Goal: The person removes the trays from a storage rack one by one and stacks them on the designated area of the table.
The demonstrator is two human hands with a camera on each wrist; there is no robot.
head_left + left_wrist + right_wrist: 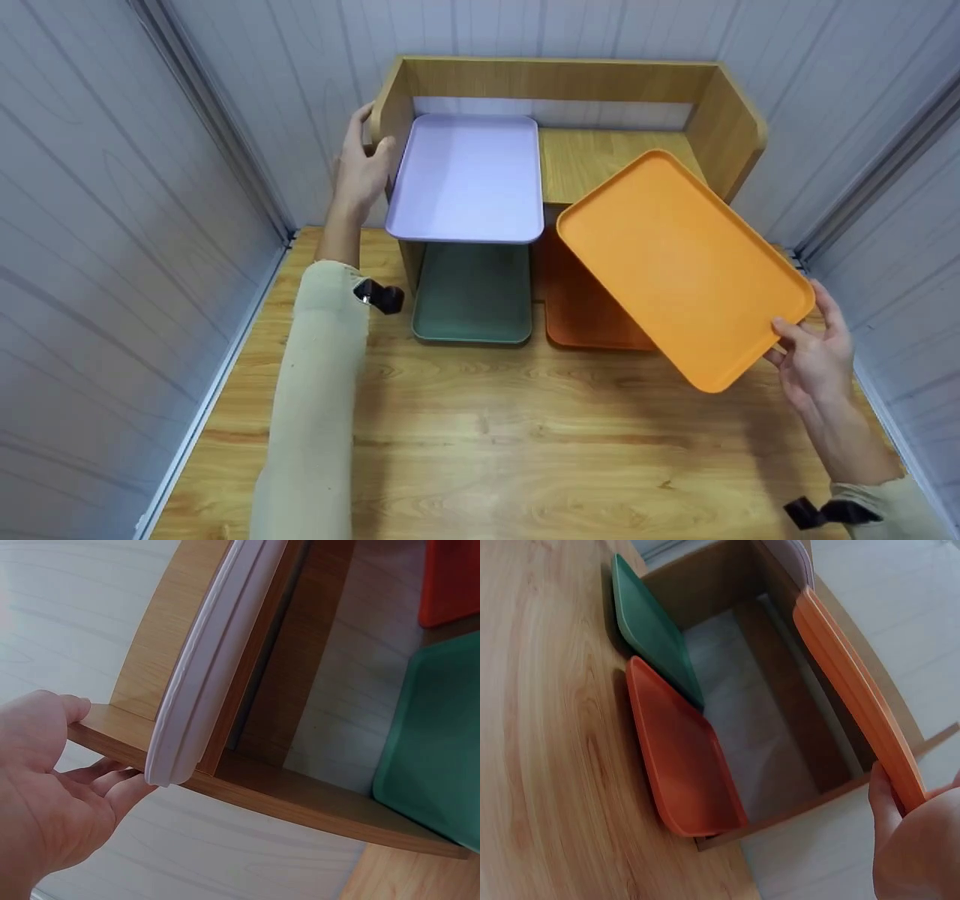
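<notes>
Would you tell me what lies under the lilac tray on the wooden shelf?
Under the lilac tray, a green tray lies on the table, reaching beneath the shelf. A darker orange tray lies beside it. Their back ends are hidden in the head view.

One tray (465, 176) is lying on the shelf (600, 150) top at left; two trays (472, 292) (581, 307) are sitting side by side under it on the table (480, 435).
</notes>
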